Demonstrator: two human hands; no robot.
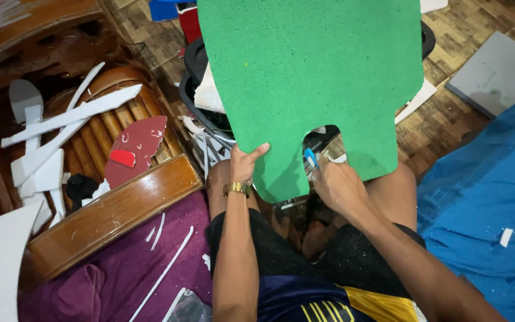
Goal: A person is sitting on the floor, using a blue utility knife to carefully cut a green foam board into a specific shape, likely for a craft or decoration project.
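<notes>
Left hand [242, 164]: fingers clenched on the lower edge of the foam [311, 77], thumb across its front.
Right hand [338, 185]: fist closed around the cutter [310, 157].
Foam: upright above the knees.
Cutter: blue tip in the foam's notch.

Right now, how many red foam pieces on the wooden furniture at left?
2. A large dark red foam piece lies on the curved wooden slats, and a small bright red piece sits on top of it. More may be hidden under the white foam strips.
</notes>
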